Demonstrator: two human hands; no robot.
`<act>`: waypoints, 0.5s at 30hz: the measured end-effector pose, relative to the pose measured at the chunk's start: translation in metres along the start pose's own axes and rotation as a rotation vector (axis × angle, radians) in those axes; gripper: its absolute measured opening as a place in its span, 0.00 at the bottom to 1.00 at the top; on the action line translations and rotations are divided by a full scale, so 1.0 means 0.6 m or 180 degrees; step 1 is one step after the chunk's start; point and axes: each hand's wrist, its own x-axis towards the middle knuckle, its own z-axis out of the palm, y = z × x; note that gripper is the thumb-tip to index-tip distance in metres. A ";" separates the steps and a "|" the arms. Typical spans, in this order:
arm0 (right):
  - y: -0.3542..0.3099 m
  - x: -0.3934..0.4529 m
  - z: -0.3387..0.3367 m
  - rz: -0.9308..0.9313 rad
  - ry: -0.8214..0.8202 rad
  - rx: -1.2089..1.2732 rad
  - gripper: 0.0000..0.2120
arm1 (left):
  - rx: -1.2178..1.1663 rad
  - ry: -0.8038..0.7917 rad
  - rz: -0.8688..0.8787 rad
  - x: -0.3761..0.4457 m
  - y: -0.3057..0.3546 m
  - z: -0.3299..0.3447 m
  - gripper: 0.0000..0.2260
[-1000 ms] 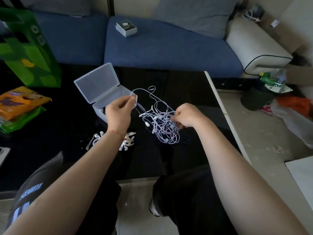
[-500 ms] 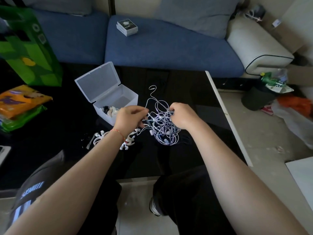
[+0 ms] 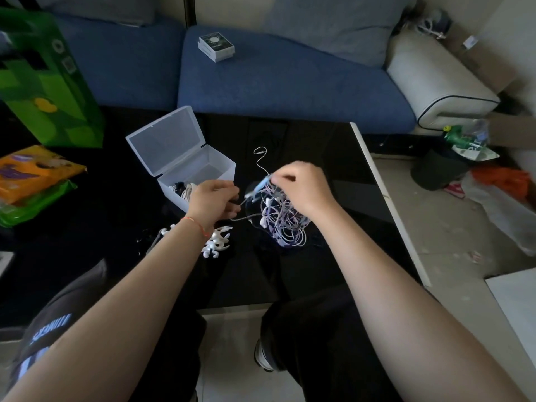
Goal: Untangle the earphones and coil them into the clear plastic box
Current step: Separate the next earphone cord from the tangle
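Both hands pinch the tangled earphones (image 3: 282, 219) over the black desk (image 3: 333, 158); the left hand (image 3: 213, 203) holds a strand, the right hand (image 3: 301, 188) the clump's top. The open clear plastic box (image 3: 185, 166) sits just left; white clips (image 3: 217, 242) lie under the left wrist; the desk's right edge is near

Single head-worn view, facing forward and down, fairly near the table (image 3: 319, 146) (wide-angle)

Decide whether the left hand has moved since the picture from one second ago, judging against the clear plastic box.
Yes. The left hand has dropped from the far front corner of the clear plastic box towards the person, now beside its near end.
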 end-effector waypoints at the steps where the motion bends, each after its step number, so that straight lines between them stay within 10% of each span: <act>1: -0.005 0.001 -0.007 -0.0113 0.0411 0.0123 0.07 | 0.0288 -0.0024 0.0018 0.000 0.001 -0.001 0.08; 4: -0.013 0.001 -0.027 0.0057 0.0741 0.0908 0.07 | 0.0631 -0.0275 0.0190 -0.008 0.008 0.006 0.10; 10: -0.012 -0.012 -0.031 -0.0178 -0.0760 0.0023 0.11 | 0.0775 -0.0597 0.1679 -0.028 0.013 0.016 0.23; 15: -0.023 -0.011 -0.031 -0.0287 0.0224 0.0421 0.12 | 0.1425 -0.0778 0.1412 -0.011 -0.021 0.026 0.02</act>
